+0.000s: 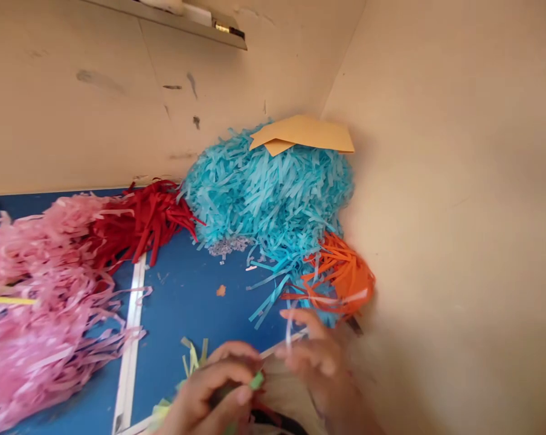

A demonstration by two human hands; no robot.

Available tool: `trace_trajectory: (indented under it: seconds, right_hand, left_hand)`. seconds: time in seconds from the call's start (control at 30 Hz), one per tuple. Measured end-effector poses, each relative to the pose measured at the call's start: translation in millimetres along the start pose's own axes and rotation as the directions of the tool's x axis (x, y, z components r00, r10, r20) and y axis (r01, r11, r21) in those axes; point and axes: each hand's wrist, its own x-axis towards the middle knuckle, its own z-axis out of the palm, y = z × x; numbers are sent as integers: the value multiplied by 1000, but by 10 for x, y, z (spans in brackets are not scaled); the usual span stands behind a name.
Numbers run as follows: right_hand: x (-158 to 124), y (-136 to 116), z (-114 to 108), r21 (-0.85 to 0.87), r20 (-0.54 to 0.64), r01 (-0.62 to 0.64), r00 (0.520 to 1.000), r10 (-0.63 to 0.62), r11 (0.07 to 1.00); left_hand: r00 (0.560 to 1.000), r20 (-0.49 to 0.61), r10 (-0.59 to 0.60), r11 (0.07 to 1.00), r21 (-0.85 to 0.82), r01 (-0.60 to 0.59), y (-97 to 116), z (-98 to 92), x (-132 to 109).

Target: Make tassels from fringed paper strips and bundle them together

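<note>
At the bottom of the view my left hand (212,393) is curled, its thumb and fingers pinching a small green paper piece (256,380). More pale green strips (192,357) stick out behind it. My right hand (321,362) is beside it, blurred by motion, fingers partly bent near a thin white strip (289,329); whether it grips the strip is unclear. Both hands hover over the blue table (186,296), just in front of the blue fringe pile (273,199).
Pink fringe (37,302) fills the left side, red fringe (139,220) lies behind it, orange fringe (345,275) sits by the right wall. A tan card (304,134) rests on the blue pile. A white strip (130,350) runs along the table. Beige walls close the corner.
</note>
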Motion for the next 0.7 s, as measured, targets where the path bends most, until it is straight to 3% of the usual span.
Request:
trace_trajectory:
  seconds: [0.1,0.17,0.27,0.33,0.4,0.43,0.5,0.57,0.63,0.7]
  right_hand:
    - [-93,-102,508,261,55,-45,998,32,964]
    - [-38,-58,646,468,69,-157,988,141,870]
    - [150,63,576,772,41,-242,942,334,588]
    - [282,130,432,896,41,-241,881,471,373]
    - [366,167,296,935,84,-250,844,530,250]
    - [380,173,251,936,103,-262,843,528,236]
    - [347,156,228,901,91,-284,863,497,328]
    - [247,104,290,765,12,-296,894,447,571]
    - [121,23,410,498,-11,-295,938,347,815]
    - [14,-70,548,240,66,-230,973,220,943]
  left_hand:
    - [996,69,-55,983,-169,66,91,233,119]
    - [992,95,-77,990,-110,87,73,256,116]
    - [992,92,-91,994,72,85,-43,170,17]
    - [989,104,-105,991,96,96,-156,104,-63]
    - [983,139,-124,988,111,108,-262,51,-118]
    - [978,161,-131,986,125,111,-300,27,-132]
    - [978,159,-138,984,137,116,-334,-20,-139]
    - [990,36,-138,987,83,135,-315,-58,-130]
    - [971,-156,-182,983,-67,173,-271,-70,-116]
    - [915,-242,-323,911,-342,231,-230,-46,-99]
